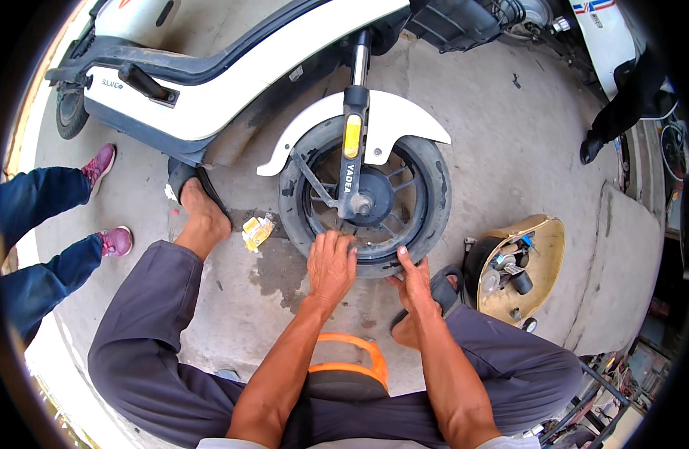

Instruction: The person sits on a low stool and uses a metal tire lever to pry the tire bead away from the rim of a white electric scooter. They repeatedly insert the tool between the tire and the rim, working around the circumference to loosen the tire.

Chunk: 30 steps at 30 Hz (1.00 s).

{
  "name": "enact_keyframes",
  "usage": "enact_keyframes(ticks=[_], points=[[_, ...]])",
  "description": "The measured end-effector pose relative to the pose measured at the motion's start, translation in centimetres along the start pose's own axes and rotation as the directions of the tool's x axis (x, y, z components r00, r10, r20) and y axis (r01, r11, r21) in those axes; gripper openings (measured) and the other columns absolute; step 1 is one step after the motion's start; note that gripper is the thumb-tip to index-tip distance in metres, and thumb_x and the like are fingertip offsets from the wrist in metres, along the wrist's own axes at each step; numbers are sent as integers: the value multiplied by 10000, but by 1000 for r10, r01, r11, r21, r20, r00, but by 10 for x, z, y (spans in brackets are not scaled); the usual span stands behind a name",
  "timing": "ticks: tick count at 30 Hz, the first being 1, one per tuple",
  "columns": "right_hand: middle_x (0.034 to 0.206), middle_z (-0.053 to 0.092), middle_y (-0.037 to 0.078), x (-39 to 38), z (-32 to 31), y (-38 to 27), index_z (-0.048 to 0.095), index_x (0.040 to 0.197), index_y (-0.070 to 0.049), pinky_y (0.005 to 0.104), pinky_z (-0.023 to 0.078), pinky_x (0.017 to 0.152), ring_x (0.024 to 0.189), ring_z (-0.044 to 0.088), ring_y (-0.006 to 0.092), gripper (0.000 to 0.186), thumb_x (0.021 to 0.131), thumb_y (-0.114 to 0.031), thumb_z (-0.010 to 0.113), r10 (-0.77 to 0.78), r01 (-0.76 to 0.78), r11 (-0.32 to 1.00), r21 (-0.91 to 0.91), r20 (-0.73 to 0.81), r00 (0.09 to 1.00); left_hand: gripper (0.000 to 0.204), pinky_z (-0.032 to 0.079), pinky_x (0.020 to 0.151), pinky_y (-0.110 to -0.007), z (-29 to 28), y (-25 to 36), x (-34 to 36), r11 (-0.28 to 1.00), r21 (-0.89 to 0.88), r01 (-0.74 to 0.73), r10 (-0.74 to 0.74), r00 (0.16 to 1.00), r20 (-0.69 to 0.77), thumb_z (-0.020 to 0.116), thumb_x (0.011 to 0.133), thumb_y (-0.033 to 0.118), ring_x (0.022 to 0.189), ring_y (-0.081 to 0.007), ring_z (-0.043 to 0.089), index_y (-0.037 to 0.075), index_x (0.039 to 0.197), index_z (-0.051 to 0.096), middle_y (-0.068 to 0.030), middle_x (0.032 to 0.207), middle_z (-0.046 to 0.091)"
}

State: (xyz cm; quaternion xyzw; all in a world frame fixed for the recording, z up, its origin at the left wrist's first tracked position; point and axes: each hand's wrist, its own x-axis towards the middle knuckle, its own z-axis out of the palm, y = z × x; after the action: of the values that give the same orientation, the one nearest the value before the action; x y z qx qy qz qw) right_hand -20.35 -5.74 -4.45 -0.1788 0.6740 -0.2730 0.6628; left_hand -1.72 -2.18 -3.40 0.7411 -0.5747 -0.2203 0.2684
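Observation:
In front of me is the front wheel of a white scooter, its black tyre [291,206] dusty around a dark spoked rim [393,221]. My left hand [331,263] is closed over the lower left of the tyre, fingertips reaching toward the rim. At the lower right, my right hand [413,280] grips the tyre, thumb on its near face and the other fingers partly hidden beside it. Above the wheel arches a white mudguard [408,118]. A black fork leg [352,168] with a yellow reflector runs down to the hub [374,196].
Right of my foot stands a cut-open pale tub [550,254] holding tools and small parts. A crumpled yellow-white packet [257,232] lies left of the wheel. Between my legs is an orange-edged stool [374,358]. Someone in pink shoes [115,241] stands left; another person's black shoe [591,147] is at right.

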Motion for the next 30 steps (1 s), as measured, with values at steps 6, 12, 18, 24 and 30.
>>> enact_keyframes(ticks=[6,12,18,24,30], points=[[1365,556,90,9,-6,2,438,1370,-106,491,487,967,1211,564,259,593,910,-323,742,13,-29,988,151,106,994,741,357,1066,-436,13,-29,-14,849,-375,372,-499,797,-340,827,784,194,1246,-360,419,-45,1331,388,-193,1314,397],[1373,538,85,13,-43,11,401,1443,-64,466,452,957,1179,553,233,724,927,-497,668,12,-52,965,258,154,988,740,369,1113,-414,30,-68,5,-41,-888,457,-769,554,320,848,769,149,1218,-288,521,-59,1352,441,-170,1287,556],[1108,655,152,15,-78,19,564,1269,43,307,507,847,930,646,221,454,908,-203,686,-416,232,810,-539,-248,875,622,520,940,-385,14,-75,13,-110,-855,507,-675,594,439,826,763,107,1053,-260,635,-40,1291,532,-136,1169,647],[1194,591,218,25,-67,20,530,1297,26,422,461,984,1117,601,343,533,871,-232,720,-446,147,578,-803,-160,880,717,505,943,-384,-20,-78,40,38,-871,490,-642,680,354,834,789,224,1060,-257,619,-37,1346,466,-165,1225,608],[1140,623,258,58,-69,18,494,1258,29,467,471,946,1086,598,443,448,888,-160,662,-416,48,459,-887,-167,894,1051,339,1111,-397,26,-57,1,315,-733,602,-794,590,144,883,732,406,1265,-336,490,-102,1441,297,-251,1373,492]])
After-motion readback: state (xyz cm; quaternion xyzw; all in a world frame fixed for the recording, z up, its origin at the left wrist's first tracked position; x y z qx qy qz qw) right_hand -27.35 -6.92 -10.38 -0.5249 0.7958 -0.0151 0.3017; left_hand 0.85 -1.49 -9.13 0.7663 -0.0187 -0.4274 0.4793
